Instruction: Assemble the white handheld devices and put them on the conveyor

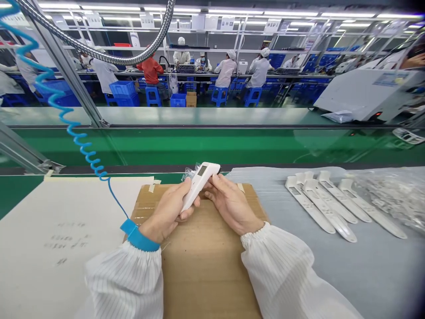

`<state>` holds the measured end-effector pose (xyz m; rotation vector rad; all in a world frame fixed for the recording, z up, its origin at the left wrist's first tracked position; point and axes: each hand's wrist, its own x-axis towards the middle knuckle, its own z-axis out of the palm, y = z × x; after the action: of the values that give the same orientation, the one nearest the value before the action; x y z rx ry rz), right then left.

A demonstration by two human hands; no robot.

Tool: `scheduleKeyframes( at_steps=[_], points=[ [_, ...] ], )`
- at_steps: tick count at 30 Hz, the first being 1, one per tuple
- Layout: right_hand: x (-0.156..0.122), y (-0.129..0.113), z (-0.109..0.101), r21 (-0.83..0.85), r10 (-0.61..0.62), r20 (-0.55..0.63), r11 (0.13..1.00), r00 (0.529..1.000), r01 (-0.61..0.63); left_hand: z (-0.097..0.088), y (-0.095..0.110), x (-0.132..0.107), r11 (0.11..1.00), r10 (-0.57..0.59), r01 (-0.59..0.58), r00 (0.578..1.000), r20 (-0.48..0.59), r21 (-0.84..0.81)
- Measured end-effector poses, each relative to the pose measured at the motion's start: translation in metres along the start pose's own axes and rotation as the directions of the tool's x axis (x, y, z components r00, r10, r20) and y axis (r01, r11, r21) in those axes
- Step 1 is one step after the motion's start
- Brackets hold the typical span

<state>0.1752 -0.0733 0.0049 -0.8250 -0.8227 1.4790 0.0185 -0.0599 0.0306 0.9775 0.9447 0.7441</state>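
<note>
A white handheld infrared thermometer (199,182) with a small dark display is tilted above the cardboard sheet (209,266). My left hand (172,204) is closed around its handle, thumb along the near side. At the thermometer's head, my right hand (229,199) has its fingers curled against the right side and underside; their tips are partly hidden. Crinkled clear plastic (190,173) shows just behind the left thumb. Around my left wrist is a blue strap (139,235).
White thermometer shell parts (315,204) lie on the grey mat (288,274) to the right, beside clear bags (395,195) of small white parts. A blue coiled cord (76,137) hangs from upper left to the wrist strap. Beyond the green conveyor (166,144), several people sit at benches.
</note>
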Motion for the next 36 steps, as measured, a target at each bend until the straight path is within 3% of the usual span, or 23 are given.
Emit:
scheduleKeyframes(
  at_steps=[7, 11, 14, 19, 21, 23, 25, 26, 28, 31, 34, 36],
  points=[
    [0.0, 0.001, 0.001, 0.004, -0.004, -0.028, 1.0, 1.0, 0.004, 0.003, -0.002, 0.0, 0.998, 0.066, -0.067, 0.997, -0.032, -0.015],
    [0.0, -0.006, 0.0, 0.288, 0.071, -0.07, 0.956, 0.995, -0.048, 0.004, 0.003, 0.001, 0.961, 0.164, -0.202, 0.966, -0.202, -0.188],
    [-0.002, -0.014, -0.001, 0.507, 0.111, 0.037, 0.854, 0.993, -0.114, 0.0, 0.009, 0.002, 0.894, 0.194, -0.297, 0.932, -0.307, -0.335],
    [-0.004, -0.019, -0.002, 0.621, 0.064, 0.127, 0.773, 0.99, -0.13, -0.009, 0.01, 0.007, 0.865, 0.18, -0.305, 0.93, -0.321, -0.398],
    [-0.003, -0.018, -0.003, 0.632, 0.062, 0.124, 0.764, 0.99, -0.127, -0.011, 0.007, 0.009, 0.885, 0.211, -0.337, 0.906, -0.367, -0.322],
    [-0.001, -0.016, -0.004, 0.629, 0.087, 0.098, 0.767, 0.991, -0.129, -0.013, 0.004, 0.011, 0.918, 0.274, -0.376, 0.832, -0.482, -0.127],
    [0.001, -0.014, -0.005, 0.619, 0.117, 0.054, 0.775, 0.992, -0.125, -0.017, 0.001, 0.012, 0.945, 0.311, -0.31, 0.761, -0.569, 0.102],
    [0.002, -0.014, -0.006, 0.616, 0.128, 0.031, 0.779, 0.991, -0.12, -0.021, 0.0, 0.013, 0.954, 0.3, -0.241, 0.749, -0.591, 0.178],
    [0.003, -0.013, -0.008, 0.615, 0.139, -0.002, 0.781, 0.99, -0.108, -0.031, 0.0, 0.012, 0.965, 0.244, -0.129, 0.754, -0.61, 0.226],
    [0.005, -0.012, -0.01, 0.621, 0.15, -0.018, 0.777, 0.989, -0.106, -0.05, 0.011, 0.014, 0.964, 0.224, -0.082, 0.764, -0.606, 0.252],
    [0.007, -0.011, -0.012, 0.631, 0.141, -0.019, 0.769, 0.99, -0.097, -0.074, 0.034, 0.029, 0.918, 0.296, -0.058, 0.759, -0.58, 0.393],
    [0.008, -0.011, -0.012, 0.638, 0.139, -0.015, 0.764, 0.99, -0.097, -0.09, 0.053, 0.046, 0.869, 0.369, -0.054, 0.733, -0.571, 0.491]
  ],
)
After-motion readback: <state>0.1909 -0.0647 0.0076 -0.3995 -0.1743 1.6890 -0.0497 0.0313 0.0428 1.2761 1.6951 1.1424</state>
